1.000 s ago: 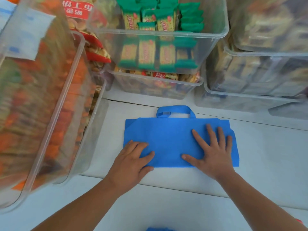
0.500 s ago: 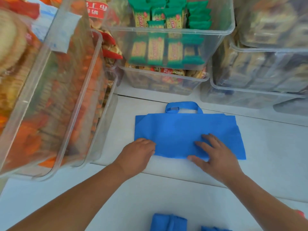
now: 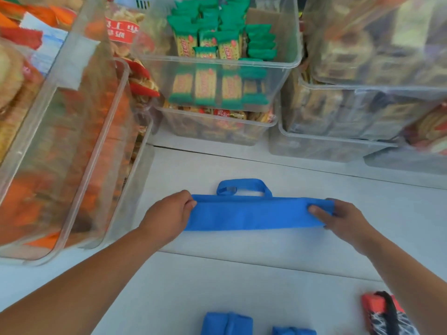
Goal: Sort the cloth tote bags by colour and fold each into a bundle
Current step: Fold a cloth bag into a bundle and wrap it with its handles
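The left hand (image 3: 167,213) pinches the left end of the blue tote bag (image 3: 254,216) with curled fingers, and the right hand (image 3: 346,218) grasps the right end, thumb on top. The bag lies on the white tabletop (image 3: 242,274), near the middle, folded into a long narrow strip running left to right. Its handle (image 3: 244,186) loops out past the far edge.

The step in hand looks like the lengthwise fold. To do it well, both hands should keep even tension so the long edges line up, then lay the strip flat and press the crease along its length. The handle probably needs tucking under before the ends are folded inward, or the bundle will come loose.

A blue bundle (image 3: 227,323) and a second blue bundle (image 3: 294,331) sit at the near edge, with a red and black bundle (image 3: 387,313) well apart to their right. Clear bins (image 3: 217,61) of snack packets stand at the far side and the left.
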